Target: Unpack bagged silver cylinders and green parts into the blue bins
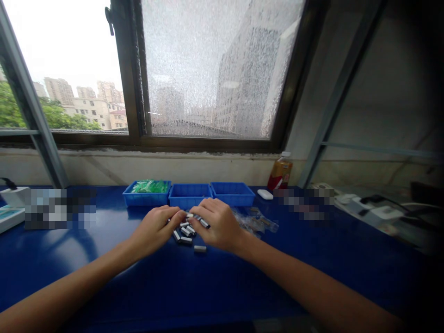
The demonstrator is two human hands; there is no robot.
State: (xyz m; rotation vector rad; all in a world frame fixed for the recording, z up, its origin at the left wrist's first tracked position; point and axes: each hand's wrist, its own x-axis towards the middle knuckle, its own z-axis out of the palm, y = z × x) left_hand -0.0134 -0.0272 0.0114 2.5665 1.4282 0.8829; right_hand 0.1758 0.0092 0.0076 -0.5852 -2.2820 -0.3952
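Note:
Several small silver-and-dark oblong pieces lie in a loose pile on the blue table. My left hand is at the left side of the pile, its fingers bent and its thumb and forefinger close together. From the right, my right hand curls over the pile, thumb and fingers bent around pieces there. What either hand holds is hidden by the fingers. One silver piece lies apart, nearer to me.
Behind the hands stand a blue bin with green packets, a middle blue bin and a right blue bin. Clear plastic bags lie right of my right hand. Farther back are a white case and a bottle.

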